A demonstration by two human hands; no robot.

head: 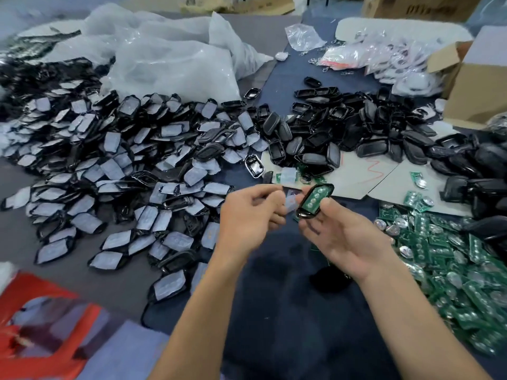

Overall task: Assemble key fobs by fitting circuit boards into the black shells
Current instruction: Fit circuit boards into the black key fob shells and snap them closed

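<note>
My right hand [340, 237] holds a black shell [315, 200] tilted upright, with a green circuit board seated inside it. My left hand [252, 212] pinches a small translucent pad [291, 203] right beside the shell's left edge. A heap of green circuit boards [444, 259] lies at the right. Empty black shells [356, 133] are piled behind my hands. A big spread of shells covered with pale pads [109, 171] fills the left.
Clear plastic bags [170, 56] lie at the back left. An open cardboard box [477, 86] stands at the right edge, with bagged key rings [378, 53] behind. Flat card sheets [370, 171] lie under the shell pile. A red and blue bag [49, 330] sits at the near left.
</note>
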